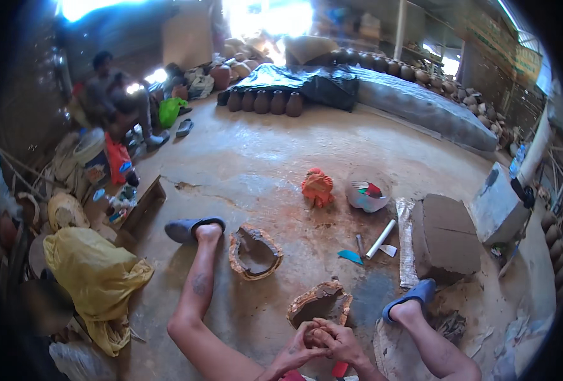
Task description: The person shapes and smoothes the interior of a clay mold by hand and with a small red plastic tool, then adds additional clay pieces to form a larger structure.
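My left hand (296, 352) and my right hand (341, 343) meet low in the picture, fingers curled and pressed together. Whatever lies between them is hidden. Just beyond my hands sits a rough-rimmed, hollow mould (296, 309), its inside dark with what looks like wet clay. A second mould (236, 259) of similar make lies farther left on the floor, beside my left foot. Under my right wrist shows a small bright red thing (340, 369), partly covered.
A big grey-brown clay block (446, 232) stands at right, with a white tube (380, 239) and teal scrap (350, 256) near it. Farther off are an orange-red figure (317, 187) and a bowl (368, 202). Yellow sacking (97, 273) lies left; a person (113, 95) sits far left.
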### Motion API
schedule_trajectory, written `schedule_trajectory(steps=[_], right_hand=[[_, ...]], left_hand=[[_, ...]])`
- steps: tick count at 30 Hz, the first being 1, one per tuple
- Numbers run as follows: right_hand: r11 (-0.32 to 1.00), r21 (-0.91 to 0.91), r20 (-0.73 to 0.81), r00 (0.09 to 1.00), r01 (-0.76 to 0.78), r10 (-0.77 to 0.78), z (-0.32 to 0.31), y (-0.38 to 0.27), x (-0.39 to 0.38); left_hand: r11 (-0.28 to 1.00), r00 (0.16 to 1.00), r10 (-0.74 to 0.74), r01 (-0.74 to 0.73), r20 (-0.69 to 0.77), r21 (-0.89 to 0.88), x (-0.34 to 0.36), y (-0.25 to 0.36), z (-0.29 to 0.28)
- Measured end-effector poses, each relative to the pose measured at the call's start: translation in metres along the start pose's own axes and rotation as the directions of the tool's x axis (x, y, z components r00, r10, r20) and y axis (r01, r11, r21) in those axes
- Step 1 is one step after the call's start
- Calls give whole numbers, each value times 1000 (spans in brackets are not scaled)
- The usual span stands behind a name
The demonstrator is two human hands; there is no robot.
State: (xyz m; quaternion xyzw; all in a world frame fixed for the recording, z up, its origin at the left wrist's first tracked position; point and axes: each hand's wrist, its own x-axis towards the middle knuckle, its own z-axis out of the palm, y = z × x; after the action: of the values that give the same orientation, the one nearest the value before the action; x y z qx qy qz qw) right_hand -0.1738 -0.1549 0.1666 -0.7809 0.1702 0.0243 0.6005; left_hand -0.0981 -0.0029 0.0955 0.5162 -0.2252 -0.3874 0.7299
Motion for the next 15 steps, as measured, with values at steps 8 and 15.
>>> schedule_trajectory(steps=[8, 15], right_hand=[[930, -367, -562, 804, -29, -197, -138, 42, -34], [595, -331, -915, 403, -732, -14, -300, 133, -115]], left_hand=[[762, 990, -86, -8, 112, 648, 63, 39, 94], [511, 522, -851, 849, 60, -133, 25, -41, 87]])
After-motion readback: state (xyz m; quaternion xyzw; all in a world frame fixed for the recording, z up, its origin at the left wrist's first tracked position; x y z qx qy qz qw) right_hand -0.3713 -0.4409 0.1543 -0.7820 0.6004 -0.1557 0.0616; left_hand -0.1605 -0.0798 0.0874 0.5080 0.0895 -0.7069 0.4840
